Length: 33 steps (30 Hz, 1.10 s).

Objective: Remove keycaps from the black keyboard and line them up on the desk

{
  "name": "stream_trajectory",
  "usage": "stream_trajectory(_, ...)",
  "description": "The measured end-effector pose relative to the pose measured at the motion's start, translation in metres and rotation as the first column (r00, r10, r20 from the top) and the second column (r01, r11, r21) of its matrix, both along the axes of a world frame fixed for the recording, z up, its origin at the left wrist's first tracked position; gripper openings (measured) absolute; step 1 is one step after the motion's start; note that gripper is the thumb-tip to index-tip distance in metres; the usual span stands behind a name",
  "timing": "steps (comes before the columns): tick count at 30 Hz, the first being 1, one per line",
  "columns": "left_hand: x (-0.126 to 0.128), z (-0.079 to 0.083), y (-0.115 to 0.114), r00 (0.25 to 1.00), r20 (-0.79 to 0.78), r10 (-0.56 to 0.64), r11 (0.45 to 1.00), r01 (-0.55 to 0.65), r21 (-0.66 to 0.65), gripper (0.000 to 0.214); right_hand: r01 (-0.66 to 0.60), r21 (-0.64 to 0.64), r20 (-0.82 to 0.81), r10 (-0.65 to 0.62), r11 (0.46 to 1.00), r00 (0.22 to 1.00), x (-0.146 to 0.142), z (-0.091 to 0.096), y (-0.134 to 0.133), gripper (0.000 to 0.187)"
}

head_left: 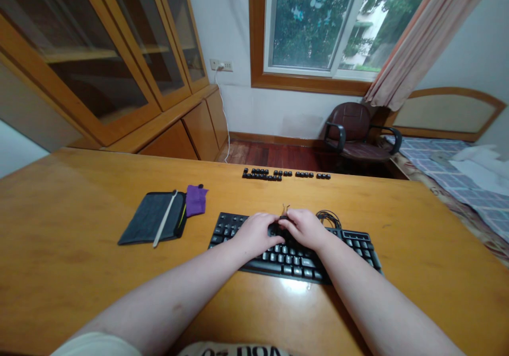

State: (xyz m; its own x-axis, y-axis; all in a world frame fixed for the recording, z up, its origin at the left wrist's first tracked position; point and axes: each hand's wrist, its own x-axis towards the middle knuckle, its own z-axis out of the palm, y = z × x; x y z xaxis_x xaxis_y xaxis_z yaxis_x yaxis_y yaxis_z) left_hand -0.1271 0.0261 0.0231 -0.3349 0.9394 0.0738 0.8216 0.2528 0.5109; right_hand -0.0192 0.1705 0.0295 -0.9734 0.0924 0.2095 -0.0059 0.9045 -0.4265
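Note:
A black keyboard (pixel 294 272) lies on the wooden desk in front of me, and both hands are over its back half. My right hand (pixel 305 227) is closed, its fingers pinching what looks like a wire keycap puller (pixel 285 208); two thin prongs stick up beyond the fingertips. My left hand (pixel 258 232) is curled against the right fingertips, its thumb low over the keys. Whatever sits between its fingers is dark and mostly hidden. Along the desk's far edge, loose black keycaps (pixel 260 174) stand in short rows.
Left of the keyboard lies a dark zip pouch (pixel 145 215) with a pale flat stick (pixel 165 220) across it. A purple cloth (pixel 196 200) touches the pouch. A coiled black cable (pixel 329 218) lies behind the keyboard. Beyond the desk stands an armchair (pixel 350 125).

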Motion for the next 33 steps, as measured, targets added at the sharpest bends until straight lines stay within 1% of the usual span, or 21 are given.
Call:
stream_trajectory(3,0.0,0.001,0.0,1.0,-0.01,-0.003,1.0,0.003,-0.004,0.037,0.015,-0.004,-0.006,-0.015,1.0,1.0,0.0,0.0,0.0,0.027)
stream_trajectory(7,0.0,0.003,0.001,1.0,-0.007,-0.007,1.0,0.007,-0.007,0.038,-0.004,-0.011,-0.014,0.003,1.0,1.0,0.001,0.0,0.0,0.026)
stream_trajectory(13,-0.001,0.002,0.002,1.0,-0.021,-0.004,1.0,0.003,-0.022,0.038,-0.011,0.019,-0.047,0.012,1.0,0.999,0.001,-0.003,-0.001,0.026)
stream_trajectory(18,-0.001,0.002,0.002,1.0,-0.018,-0.011,0.999,0.01,-0.039,0.037,-0.055,0.014,-0.08,0.056,0.998,0.995,0.001,-0.004,-0.003,0.024)
stream_trajectory(20,-0.001,0.002,0.002,1.0,0.004,-0.016,0.999,0.016,-0.042,0.036,-0.039,-0.046,-0.097,0.034,0.998,0.995,0.002,0.0,-0.001,0.024)
stream_trajectory(23,-0.002,-0.001,0.001,0.999,0.042,-0.005,1.0,0.007,-0.029,0.041,0.11,-0.197,-0.144,-0.139,0.974,0.98,0.003,0.007,0.004,0.027)
stream_trajectory(25,-0.002,-0.003,0.001,0.998,0.058,0.004,1.0,-0.003,-0.015,0.045,0.182,-0.242,-0.165,-0.226,0.953,0.96,0.003,0.009,0.008,0.026)
stream_trajectory(28,-0.002,-0.005,0.001,0.998,0.062,0.011,1.0,-0.012,0.006,0.045,0.178,-0.256,-0.171,-0.225,0.95,0.959,0.002,0.007,0.011,0.023)
stream_trajectory(30,-0.001,-0.004,0.001,0.997,0.07,0.023,0.999,-0.025,0.029,0.046,0.168,-0.304,-0.169,-0.226,0.938,0.959,0.001,0.004,0.01,0.023)
stream_trajectory(33,0.001,-0.001,0.0,0.994,0.1,0.036,0.994,-0.046,0.098,0.045,0.159,-0.354,-0.182,-0.235,0.922,0.955,0.0,0.001,0.007,0.023)
